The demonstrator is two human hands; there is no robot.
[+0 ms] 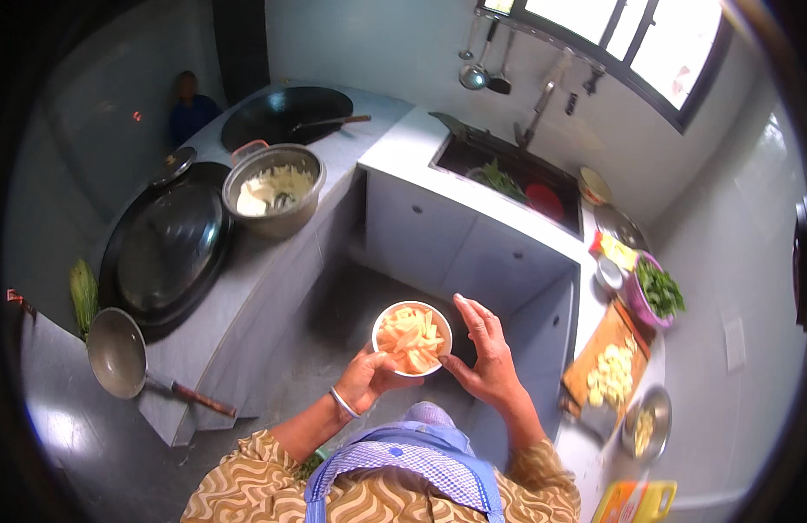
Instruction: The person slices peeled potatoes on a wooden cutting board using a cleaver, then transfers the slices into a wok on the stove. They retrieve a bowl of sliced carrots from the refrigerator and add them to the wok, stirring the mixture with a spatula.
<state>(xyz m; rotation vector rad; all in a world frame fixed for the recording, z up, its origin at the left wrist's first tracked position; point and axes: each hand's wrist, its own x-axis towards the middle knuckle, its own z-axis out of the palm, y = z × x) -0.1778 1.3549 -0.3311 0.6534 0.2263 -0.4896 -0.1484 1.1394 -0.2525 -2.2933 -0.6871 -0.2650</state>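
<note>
A white bowl (pixel 375 338) full of pale orange cut strips (pixel 411 340) is held in front of my body, above the floor. My left hand (pixel 371 378) grips it from the left and below, with the thumb against its side. Just right of the rim is my right hand (pixel 480 350), its fingers spread and pointing up. The right thumb is at the bowl's edge; whether it touches the bowl I cannot tell. Nothing is held in the right hand.
A wooden cutting board (pixel 590 359) bears chopped pale yellow pieces (pixel 612 374) and a cleaver (pixel 590 421). Nearby are a metal bowl (pixel 665 418) and a purple basket of greens (pixel 658 287). Leftward stand a deep pot (pixel 279 222), a lidded wok (pixel 171 252) and a long-handled ladle pan (pixel 116 353). The sink (pixel 462 163) holds greens.
</note>
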